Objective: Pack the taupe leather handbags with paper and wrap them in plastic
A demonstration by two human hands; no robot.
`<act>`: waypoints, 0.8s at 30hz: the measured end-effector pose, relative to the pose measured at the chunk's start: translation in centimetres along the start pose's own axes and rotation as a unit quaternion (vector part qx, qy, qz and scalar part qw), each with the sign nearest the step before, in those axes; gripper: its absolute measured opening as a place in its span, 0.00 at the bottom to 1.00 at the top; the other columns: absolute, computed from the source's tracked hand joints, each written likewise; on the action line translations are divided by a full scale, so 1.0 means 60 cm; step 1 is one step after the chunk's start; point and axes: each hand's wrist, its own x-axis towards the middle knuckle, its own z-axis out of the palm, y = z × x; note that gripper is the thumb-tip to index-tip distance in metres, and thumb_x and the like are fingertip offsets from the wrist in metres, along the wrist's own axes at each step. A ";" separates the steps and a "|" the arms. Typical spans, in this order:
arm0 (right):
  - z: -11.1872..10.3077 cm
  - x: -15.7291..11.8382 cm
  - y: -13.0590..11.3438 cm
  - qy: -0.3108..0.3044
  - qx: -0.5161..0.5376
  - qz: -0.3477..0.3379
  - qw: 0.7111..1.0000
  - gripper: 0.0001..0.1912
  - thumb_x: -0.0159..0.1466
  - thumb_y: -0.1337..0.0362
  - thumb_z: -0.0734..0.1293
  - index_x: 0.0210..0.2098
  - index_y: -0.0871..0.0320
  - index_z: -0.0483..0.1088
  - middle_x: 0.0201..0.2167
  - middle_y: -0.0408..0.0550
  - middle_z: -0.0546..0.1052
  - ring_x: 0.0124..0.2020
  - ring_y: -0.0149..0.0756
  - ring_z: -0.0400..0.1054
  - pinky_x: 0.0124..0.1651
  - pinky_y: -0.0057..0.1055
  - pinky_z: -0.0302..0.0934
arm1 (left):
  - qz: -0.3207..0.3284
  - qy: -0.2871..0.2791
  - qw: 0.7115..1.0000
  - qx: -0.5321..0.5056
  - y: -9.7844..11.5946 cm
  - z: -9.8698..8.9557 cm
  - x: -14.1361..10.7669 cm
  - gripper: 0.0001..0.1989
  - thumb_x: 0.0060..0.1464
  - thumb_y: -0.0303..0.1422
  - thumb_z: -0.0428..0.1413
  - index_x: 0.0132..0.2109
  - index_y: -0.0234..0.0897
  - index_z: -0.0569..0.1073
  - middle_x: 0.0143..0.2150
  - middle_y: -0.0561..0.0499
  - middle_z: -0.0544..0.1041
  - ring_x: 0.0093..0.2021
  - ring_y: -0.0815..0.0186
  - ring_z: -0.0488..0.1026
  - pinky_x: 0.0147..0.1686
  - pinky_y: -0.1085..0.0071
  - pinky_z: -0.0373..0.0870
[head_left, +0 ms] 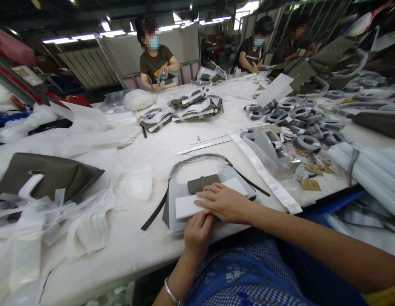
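A handbag [172, 191] lies flat at the table's near edge, its front covered by a translucent sheet. Its wrapped handle [197, 158] arches away from me, and a dark strap [154, 212] trails off on the left. Across the bag runs a white strip [186, 207], with a grey-brown flap tab [196, 185] just beyond it. My right hand [227, 203] rests palm down over the strip and tab, fingers stretched out. Below it, my left hand [198, 233] has its fingers curled closed at the bag's near edge; whatever they pinch is hidden.
A dark bag [51, 174] and white wrapping [92, 229] lie to the left. More bags [197, 106] sit mid-table. Wrapped strap coils [307, 143], brown tags [310, 185] and white foam rolls [372, 170] are on the right. Co-workers [157, 63] occupy the far side.
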 end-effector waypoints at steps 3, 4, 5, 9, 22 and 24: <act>0.017 -0.009 0.009 0.027 0.054 0.005 0.998 0.21 0.72 0.58 0.57 0.61 0.55 0.67 0.62 0.51 0.68 0.62 0.47 0.58 0.62 0.48 0.56 | 0.008 -0.005 1.000 -0.005 -0.001 -0.001 0.001 0.03 0.62 0.26 0.56 0.42 0.36 0.74 0.33 0.49 0.75 0.32 0.63 0.71 0.36 0.68 0.67; 0.022 -0.011 0.012 0.035 0.070 0.005 0.997 0.21 0.72 0.58 0.57 0.61 0.55 0.67 0.62 0.51 0.69 0.62 0.46 0.58 0.63 0.47 0.56 | 0.012 -0.009 1.000 -0.008 -0.003 -0.002 0.002 0.03 0.62 0.26 0.55 0.42 0.36 0.74 0.34 0.49 0.76 0.33 0.63 0.72 0.36 0.68 0.68; 0.027 -0.013 0.014 0.042 0.083 0.005 0.996 0.21 0.72 0.58 0.56 0.60 0.55 0.68 0.62 0.50 0.69 0.62 0.45 0.57 0.63 0.47 0.55 | 0.018 -0.015 1.000 -0.013 -0.005 -0.005 0.002 0.05 0.63 0.26 0.55 0.44 0.36 0.74 0.35 0.49 0.77 0.34 0.62 0.73 0.37 0.68 0.69; 0.040 -0.018 0.020 0.058 0.103 -0.001 0.993 0.22 0.72 0.57 0.56 0.60 0.56 0.68 0.61 0.48 0.70 0.62 0.45 0.57 0.64 0.47 0.54 | 0.049 -0.051 0.996 -0.053 -0.011 -0.026 0.001 0.12 0.65 0.25 0.50 0.53 0.33 0.73 0.47 0.45 0.78 0.44 0.61 0.75 0.45 0.66 0.74; 0.052 -0.016 0.018 0.073 0.067 -0.052 0.994 0.15 0.68 0.59 0.64 0.49 0.58 0.75 0.53 0.57 0.75 0.60 0.49 0.61 0.65 0.55 0.53 | -0.065 -0.173 0.972 -0.142 -0.001 -0.056 0.072 0.46 0.52 0.35 0.66 0.70 0.42 0.49 0.71 0.38 0.53 0.68 0.52 0.58 0.62 0.55 0.67; 0.053 -0.016 0.017 0.098 0.069 -0.060 0.991 0.14 0.67 0.61 0.64 0.47 0.59 0.76 0.53 0.57 0.75 0.59 0.48 0.63 0.65 0.54 0.54 | -0.069 -0.197 0.969 -0.135 -0.008 -0.040 0.070 0.50 0.51 0.35 0.67 0.71 0.44 0.45 0.71 0.37 0.52 0.69 0.50 0.55 0.63 0.52 0.65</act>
